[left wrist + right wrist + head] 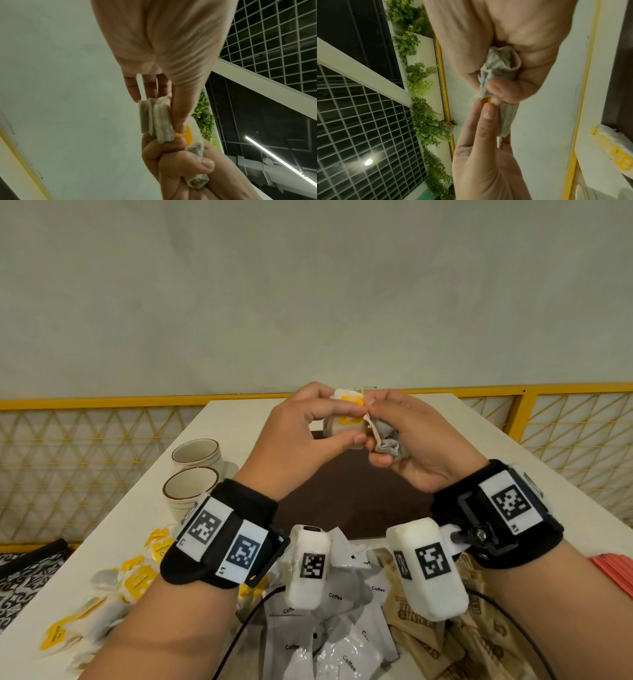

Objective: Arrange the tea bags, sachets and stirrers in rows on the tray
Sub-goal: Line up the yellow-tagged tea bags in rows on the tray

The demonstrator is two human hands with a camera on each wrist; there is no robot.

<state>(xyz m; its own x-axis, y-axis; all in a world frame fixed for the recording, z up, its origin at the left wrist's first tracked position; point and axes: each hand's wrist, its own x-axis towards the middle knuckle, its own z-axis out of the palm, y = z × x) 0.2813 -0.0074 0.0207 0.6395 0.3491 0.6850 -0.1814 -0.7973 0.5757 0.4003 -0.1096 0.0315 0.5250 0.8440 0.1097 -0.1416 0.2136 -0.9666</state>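
Both hands are raised over the dark brown tray (342, 508). My left hand (346, 422) pinches a small stack of tea bags (344, 398) with yellow tags between thumb and fingers; the left wrist view shows the stack (161, 121) edge-on. My right hand (375, 434) grips a crumpled grey bunch of tea bags (392, 445), seen pressed in its palm (501, 65) in the right wrist view. The two bunches touch where the hands meet. What lies on the tray under the hands is hidden.
Two cream cups (195, 455) stand left of the tray. Loose yellow-tagged tea bags (137, 577) lie at the near left, white coffee sachets (325, 631) in front, brown sugar sachets (466, 645) to their right, red stirrers (613, 573) at the right edge.
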